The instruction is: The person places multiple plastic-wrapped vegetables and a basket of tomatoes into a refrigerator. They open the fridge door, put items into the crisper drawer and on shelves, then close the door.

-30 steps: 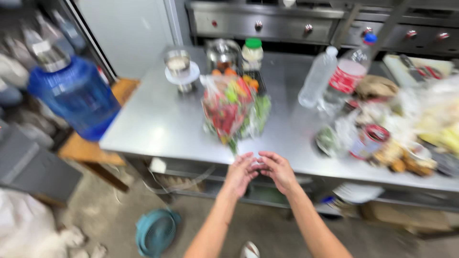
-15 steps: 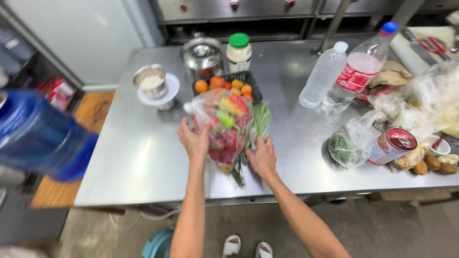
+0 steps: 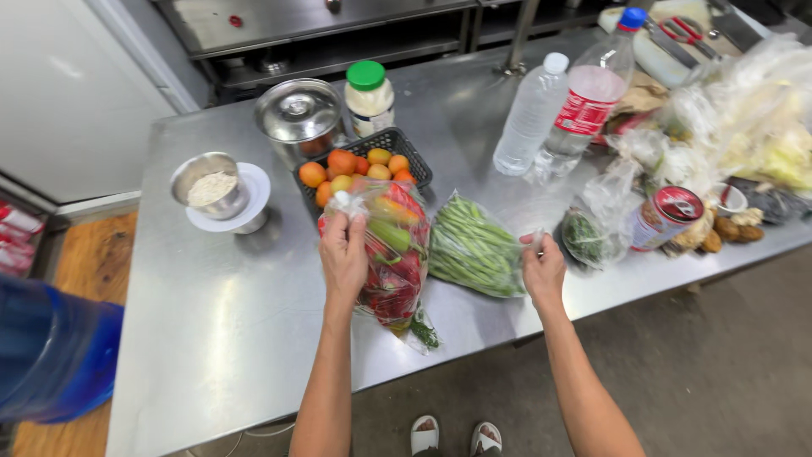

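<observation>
My left hand (image 3: 342, 254) grips the knotted top of a clear plastic bag of red, yellow and green peppers (image 3: 393, 262) lying on the steel table (image 3: 211, 322). My right hand (image 3: 543, 269) pinches the end of a second clear bag, full of green beans (image 3: 474, 247), which lies just right of the pepper bag. A black basket of small orange and yellow fruit (image 3: 359, 167) sits right behind the peppers.
Behind stand a lidded steel pot (image 3: 299, 114), a green-capped jar (image 3: 370, 97), a steel bowl of white powder on a white saucer (image 3: 213, 190) and two plastic bottles (image 3: 558, 106). Bags of produce, a red can (image 3: 668, 216) and clutter fill the right. A blue water jug (image 3: 51, 355) is at left.
The view swung down over the table. My hands reached the bags, and my right hand has pulled the green bean bag out to the right, away from the pepper bag.
</observation>
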